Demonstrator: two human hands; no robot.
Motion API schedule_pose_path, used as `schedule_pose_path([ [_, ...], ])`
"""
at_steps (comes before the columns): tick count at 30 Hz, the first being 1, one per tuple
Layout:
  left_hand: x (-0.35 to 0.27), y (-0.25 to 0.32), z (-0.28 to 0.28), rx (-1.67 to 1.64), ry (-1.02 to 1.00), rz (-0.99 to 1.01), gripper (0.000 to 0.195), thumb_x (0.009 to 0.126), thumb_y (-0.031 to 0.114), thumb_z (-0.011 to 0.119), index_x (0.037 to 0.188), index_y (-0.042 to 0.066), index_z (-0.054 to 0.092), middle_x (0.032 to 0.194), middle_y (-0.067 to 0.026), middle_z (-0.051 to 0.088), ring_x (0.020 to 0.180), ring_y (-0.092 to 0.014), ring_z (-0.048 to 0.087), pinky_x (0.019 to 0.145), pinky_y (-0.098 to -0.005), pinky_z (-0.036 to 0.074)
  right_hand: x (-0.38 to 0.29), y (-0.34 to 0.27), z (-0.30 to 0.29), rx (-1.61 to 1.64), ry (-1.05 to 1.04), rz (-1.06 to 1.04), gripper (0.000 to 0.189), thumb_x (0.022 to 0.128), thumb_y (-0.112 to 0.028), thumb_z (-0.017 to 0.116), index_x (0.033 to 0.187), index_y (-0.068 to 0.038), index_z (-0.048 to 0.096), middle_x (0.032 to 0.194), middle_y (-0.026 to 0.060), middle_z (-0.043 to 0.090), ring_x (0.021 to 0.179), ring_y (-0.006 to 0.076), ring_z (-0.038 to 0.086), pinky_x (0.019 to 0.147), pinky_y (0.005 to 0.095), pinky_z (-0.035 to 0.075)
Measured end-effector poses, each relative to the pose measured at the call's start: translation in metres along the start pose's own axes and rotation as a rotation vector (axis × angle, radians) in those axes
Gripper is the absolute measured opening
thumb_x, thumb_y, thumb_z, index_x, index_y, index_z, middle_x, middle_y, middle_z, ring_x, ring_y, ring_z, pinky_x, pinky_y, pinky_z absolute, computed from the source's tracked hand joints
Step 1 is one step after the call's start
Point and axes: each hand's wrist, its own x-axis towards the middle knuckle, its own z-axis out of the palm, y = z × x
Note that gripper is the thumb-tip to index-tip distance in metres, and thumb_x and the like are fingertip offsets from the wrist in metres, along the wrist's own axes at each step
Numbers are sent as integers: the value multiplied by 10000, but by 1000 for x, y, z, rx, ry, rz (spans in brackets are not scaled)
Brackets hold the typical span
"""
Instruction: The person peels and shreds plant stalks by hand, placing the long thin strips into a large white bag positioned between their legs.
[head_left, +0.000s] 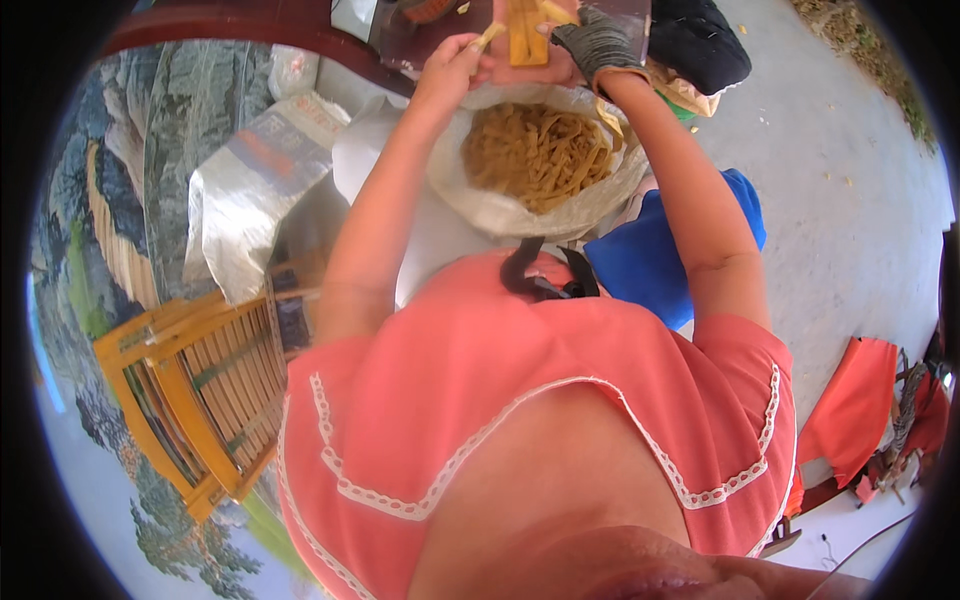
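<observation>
Near the top edge, my bare left hand (459, 64) pinches a pale yellow strip (491, 34) between thumb and fingers. My right hand (600, 46), in a grey fingerless glove or wrap, rests at the right side of a yellow wooden block (528, 34) with a slot in it. A thin yellowish piece (559, 12) lies by its fingertips; whether the fingers grip it I cannot tell. The block sits on a pink cloth or pad (501, 73). Below both hands, an open white woven sack (510, 217) holds a heap of brown-yellow strips (544, 154).
A dark red table edge (247, 21) curves across the top left. Black cloth (694, 45) lies at the upper right, blue cloth (645, 247) beside my right forearm. A printed woven sack (255, 172) and a folded slatted wooden chair (217, 382) stand at left.
</observation>
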Motion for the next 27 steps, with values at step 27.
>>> schedule_pose_path([
  [27, -64, 13, 26, -651, -338, 99, 231, 893, 279, 521, 878, 50, 537, 685, 31, 493, 589, -36, 445, 553, -210, 405, -81, -62, -21, 1325, -734, 492, 283, 845, -336, 560, 698, -102, 494, 485, -49, 372, 396, 64, 314, 370, 207, 227],
])
